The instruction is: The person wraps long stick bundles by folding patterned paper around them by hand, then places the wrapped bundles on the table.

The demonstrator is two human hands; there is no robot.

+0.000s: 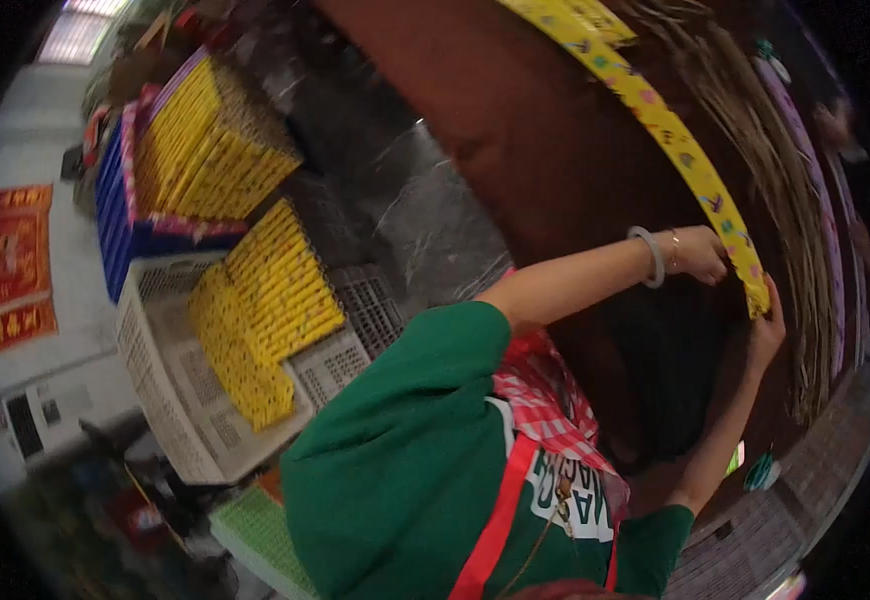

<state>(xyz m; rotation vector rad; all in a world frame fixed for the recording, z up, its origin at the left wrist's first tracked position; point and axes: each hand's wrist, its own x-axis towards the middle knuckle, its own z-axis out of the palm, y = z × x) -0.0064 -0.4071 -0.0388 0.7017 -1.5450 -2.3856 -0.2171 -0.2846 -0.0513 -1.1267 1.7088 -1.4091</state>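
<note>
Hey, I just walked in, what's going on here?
A person in a green shirt is handling a long yellow patterned strip over a brown table. Their right hand is at the strip's near end, and the left hand, below a bracelet, is close by; how firmly either grips is hard to tell. Brown strips lie alongside. Off to the left, yellow patterned pieces are stacked in a white crate.
</note>
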